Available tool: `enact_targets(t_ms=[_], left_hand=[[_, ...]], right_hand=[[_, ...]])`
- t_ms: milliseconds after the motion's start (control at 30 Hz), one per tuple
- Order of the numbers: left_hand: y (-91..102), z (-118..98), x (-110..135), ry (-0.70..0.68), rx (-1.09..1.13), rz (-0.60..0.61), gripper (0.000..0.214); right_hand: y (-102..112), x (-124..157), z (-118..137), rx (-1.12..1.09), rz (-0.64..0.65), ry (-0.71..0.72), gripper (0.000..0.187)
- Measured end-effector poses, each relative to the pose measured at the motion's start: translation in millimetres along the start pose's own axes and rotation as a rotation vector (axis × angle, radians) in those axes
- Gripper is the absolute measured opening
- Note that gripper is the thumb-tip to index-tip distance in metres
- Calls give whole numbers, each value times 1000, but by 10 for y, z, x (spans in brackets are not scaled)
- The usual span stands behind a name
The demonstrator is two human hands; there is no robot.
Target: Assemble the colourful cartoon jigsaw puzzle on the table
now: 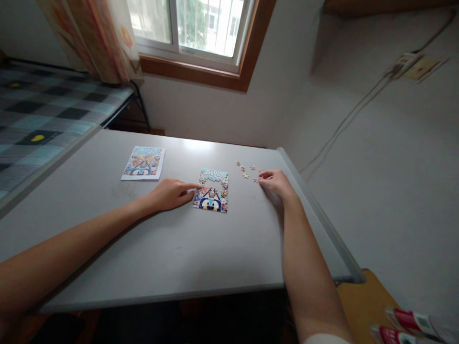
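A partly assembled jigsaw puzzle (210, 204) lies on the table, with a blue cartoon dog face at its bottom and a gap in its upper middle. My left hand (174, 195) rests at its left edge, index finger stretched out and touching it, holding nothing. Several loose puzzle pieces (245, 176) are scattered to the right of the puzzle. Over the rightmost of these is my right hand (276, 183), its thumb and index finger curved and slightly apart. A reddish piece shows between those fingers, seemingly on the table; the other fingertips are partly hidden.
A printed reference picture (143, 163) lies flat at the left on the white table (172, 253). A bed with a checked cover (71, 112) adjoins the table's left side. Walls and a window (204, 28) stand behind. Red-labelled packages (405, 325) lie at lower right.
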State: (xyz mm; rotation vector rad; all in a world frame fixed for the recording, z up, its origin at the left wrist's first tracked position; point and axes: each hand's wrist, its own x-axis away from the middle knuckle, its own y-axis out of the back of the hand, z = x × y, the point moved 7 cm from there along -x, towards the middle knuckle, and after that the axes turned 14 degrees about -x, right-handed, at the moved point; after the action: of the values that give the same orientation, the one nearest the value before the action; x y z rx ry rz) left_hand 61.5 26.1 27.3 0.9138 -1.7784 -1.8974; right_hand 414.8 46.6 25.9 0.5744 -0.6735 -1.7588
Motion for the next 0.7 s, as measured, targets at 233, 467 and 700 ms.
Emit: enact_targets(t_ms=[233,467,700], left_hand=[[-22,19,0,-6,12,-22,40],[16,-4,1,-8,34,-30,40],[10,0,1,-1,22,-20,40]], right_hand=[[-38,12,44,-1,66,-11,24],[-66,46,135,5,70,-3,15],[-58,62,121,-32,89,-12,16]])
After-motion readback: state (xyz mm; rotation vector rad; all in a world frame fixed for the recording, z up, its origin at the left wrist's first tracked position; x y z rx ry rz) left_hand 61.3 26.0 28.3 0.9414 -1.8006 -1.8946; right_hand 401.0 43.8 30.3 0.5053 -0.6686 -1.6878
